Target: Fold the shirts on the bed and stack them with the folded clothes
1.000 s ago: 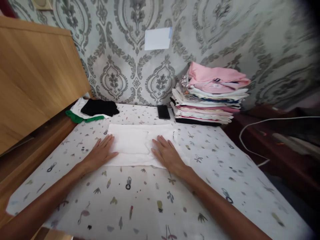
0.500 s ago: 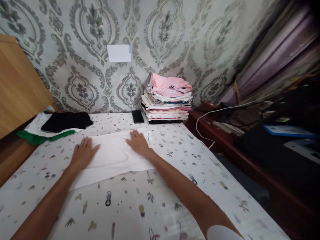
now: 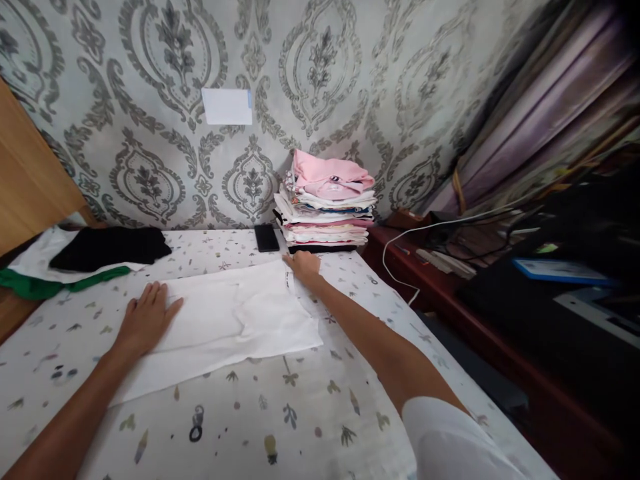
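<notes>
A folded white garment [image 3: 235, 320] lies flat on the patterned bed sheet [image 3: 300, 407]. My left hand [image 3: 145, 319] rests open and flat on its left part, fingers spread. My right hand [image 3: 302, 265] reaches to the garment's far right corner, just in front of the stack of folded clothes [image 3: 325, 203]; its fingers curl down at the cloth edge and I cannot tell whether they grip it.
A black phone [image 3: 266, 237] lies by the stack near the wall. Black, white and green clothes [image 3: 85, 257] sit at the back left beside a wooden panel [image 3: 25, 180]. A dark side table [image 3: 500, 280] with a white cable [image 3: 400, 260] stands to the right.
The view has turned right. My right hand moved from the middle of the garment to its far right corner near the stack. My left hand stayed flat on the left part.
</notes>
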### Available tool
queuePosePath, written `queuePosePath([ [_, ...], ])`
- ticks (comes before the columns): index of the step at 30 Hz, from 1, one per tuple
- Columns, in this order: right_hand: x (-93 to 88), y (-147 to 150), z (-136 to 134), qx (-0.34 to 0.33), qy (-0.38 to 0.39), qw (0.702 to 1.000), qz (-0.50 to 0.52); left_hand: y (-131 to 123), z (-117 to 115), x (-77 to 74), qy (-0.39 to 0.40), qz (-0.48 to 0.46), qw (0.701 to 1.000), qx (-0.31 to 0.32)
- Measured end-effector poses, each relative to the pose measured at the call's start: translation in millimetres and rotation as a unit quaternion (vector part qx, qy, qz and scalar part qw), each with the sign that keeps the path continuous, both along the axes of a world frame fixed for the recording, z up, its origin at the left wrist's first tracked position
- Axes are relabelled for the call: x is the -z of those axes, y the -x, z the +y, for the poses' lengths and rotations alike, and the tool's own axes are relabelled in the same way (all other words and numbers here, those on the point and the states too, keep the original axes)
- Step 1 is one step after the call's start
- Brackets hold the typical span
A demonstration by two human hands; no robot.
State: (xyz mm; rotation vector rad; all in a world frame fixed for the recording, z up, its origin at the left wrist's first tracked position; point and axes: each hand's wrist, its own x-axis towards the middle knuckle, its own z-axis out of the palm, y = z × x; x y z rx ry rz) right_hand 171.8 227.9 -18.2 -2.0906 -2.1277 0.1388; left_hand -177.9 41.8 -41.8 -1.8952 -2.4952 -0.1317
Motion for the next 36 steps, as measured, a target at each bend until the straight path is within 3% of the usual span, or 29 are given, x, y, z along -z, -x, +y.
queuePosePath([
  [5, 4.2, 3, -1, -0.013, -0.003, 1.0, -0.018, -2, 1, -2.4, 0.0, 0.001, 1.0, -0.001],
  [17, -13.7, -15, -29, -0.013, 0.005, 1.0, -0.007, -10, -4, -21.1, 0.029, 0.009, 0.999, 0.01],
  [21, -13.2, -35, -70, -0.009, 0.01, 1.0, 0.001, -14, -6, -26.0, 0.042, 0.02, 0.999, 0.005],
  [26, -2.9, -58, -163, -0.013, 0.021, 1.0, 0.001, -15, -5, -28.8, 0.049, 0.019, 0.999, 0.004],
  [29, 0.9, -63, -204, 0.005, 0.021, 1.0, 0.002, -16, -3, -29.9, 0.045, 0.018, 0.999, 0.012],
  [32, 1.7, -58, -214, 0.037, 0.016, 0.999, 0.002, -16, -3, -31.3, 0.045, 0.019, 0.999, 0.013],
  [36, 1.2, -48, -202, 0.063, 0.019, 0.998, -0.006, -16, -4, -31.3, 0.048, 0.018, 0.999, 0.016],
])
